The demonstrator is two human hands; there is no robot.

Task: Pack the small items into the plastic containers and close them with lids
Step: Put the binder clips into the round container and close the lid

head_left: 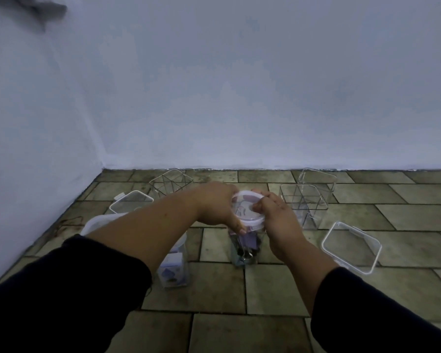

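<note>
Well, my left hand [214, 205] and my right hand [278, 217] both grip the lid [247, 208] on top of the tall container [239, 261], which stands on the tiled floor [265, 289] straight ahead of me. My fingers curl round the rim and my right thumb lies on top. My hands cover most of that rim, so I cannot tell whether it sits fully down.

Inside, the small items [247, 244] are a purple and dark blur. A second filled container [175, 273] stands just left, its top partly hidden by my left forearm. Farther back are a loose lid [131, 203] and an empty divided box [169, 183]. To the right stand two more empty boxes [303, 205], and nearer me lies another loose lid [351, 247].
</note>
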